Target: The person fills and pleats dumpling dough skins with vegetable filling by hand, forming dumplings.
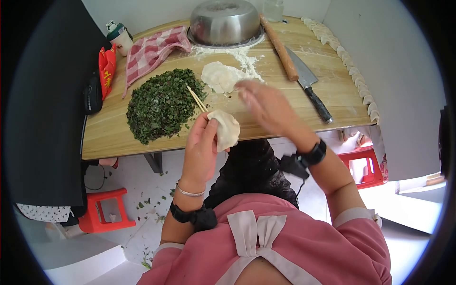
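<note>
My left hand (202, 140) is closed on a half-moon dumpling (227, 130), held just over the table's front edge. A pair of chopsticks (197, 99) reaches from the pile of chopped greens (164, 104) down to that hand; whether the fingers also grip them is hidden. My right hand (266, 105) hovers over the wood, its fingers smeared by motion, close to flat dough wrappers (221, 77) that lie in scattered flour (244, 59).
Right of the wrappers lie a rolling pin (280, 50) and a cleaver (312, 92). Finished dumplings (354, 71) line the right edge. An upturned metal basin (225, 23), a checked cloth (154, 50) and a bottle (119, 38) stand farther back. Red stools (107, 211) sit below.
</note>
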`<state>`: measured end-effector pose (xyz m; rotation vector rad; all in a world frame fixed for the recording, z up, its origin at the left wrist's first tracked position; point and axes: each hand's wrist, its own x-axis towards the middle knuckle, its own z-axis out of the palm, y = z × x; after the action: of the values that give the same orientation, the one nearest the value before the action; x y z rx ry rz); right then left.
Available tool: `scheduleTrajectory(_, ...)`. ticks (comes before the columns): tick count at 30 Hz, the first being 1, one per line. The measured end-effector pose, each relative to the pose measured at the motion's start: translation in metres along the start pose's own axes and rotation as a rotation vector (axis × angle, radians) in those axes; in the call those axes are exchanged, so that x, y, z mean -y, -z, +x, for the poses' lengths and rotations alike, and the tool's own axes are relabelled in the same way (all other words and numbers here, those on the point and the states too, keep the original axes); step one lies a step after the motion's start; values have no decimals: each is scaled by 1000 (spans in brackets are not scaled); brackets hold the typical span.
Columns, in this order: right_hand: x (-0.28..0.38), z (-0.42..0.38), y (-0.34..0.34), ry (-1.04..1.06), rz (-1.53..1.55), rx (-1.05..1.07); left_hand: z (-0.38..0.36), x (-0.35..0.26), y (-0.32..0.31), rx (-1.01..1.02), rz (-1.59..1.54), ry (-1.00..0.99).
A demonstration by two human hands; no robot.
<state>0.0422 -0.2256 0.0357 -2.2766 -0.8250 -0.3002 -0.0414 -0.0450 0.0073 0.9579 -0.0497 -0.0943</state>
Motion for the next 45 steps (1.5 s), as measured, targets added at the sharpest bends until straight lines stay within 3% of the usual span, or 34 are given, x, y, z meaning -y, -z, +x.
scheduleTrajectory(2,-40,15,-3,-45,-130,-63,5,-6,-5,-14,59,7)
scheduleTrajectory(4,-68,22,-1,93,-573,-32,9,-8,-9,-29,74,2)
scheduleTrajectory(8,-80,24,0,117,-613,18,23,-6,-9,-71,120,-3)
scheduleTrajectory(11,-82,35,7,216,-406,-140,43,-3,-12,-51,98,-27)
scheduleTrajectory(13,-67,42,14,183,9,-241,67,-7,-17,-17,110,-39)
scheduleTrajectory(20,-60,63,25,407,-200,-493,152,-28,-32,81,212,1)
scheduleTrajectory(24,-71,64,16,409,-299,-483,166,-29,-40,58,230,12)
scheduleTrajectory(27,-71,62,21,337,-190,-562,168,-23,-35,54,223,29)
scheduleTrajectory(28,-71,61,23,326,-190,-564,169,-21,-33,57,223,34)
scheduleTrajectory(30,-70,57,21,-42,298,-343,165,-20,-32,89,240,59)
scheduleTrajectory(31,-72,55,19,-56,304,-350,162,-21,-33,120,259,74)
scheduleTrajectory(33,-77,55,15,-78,455,-109,157,-20,-37,132,305,69)
scheduleTrajectory(36,-77,54,8,-143,524,-85,152,-18,-45,149,358,26)
scheduleTrajectory(40,-75,51,8,-84,370,-140,151,-12,-46,162,369,-22)
scheduleTrajectory(42,-78,48,4,81,320,-197,149,-12,-49,178,345,7)
scheduleTrajectory(45,-76,47,5,37,403,-180,149,-11,-49,201,327,31)
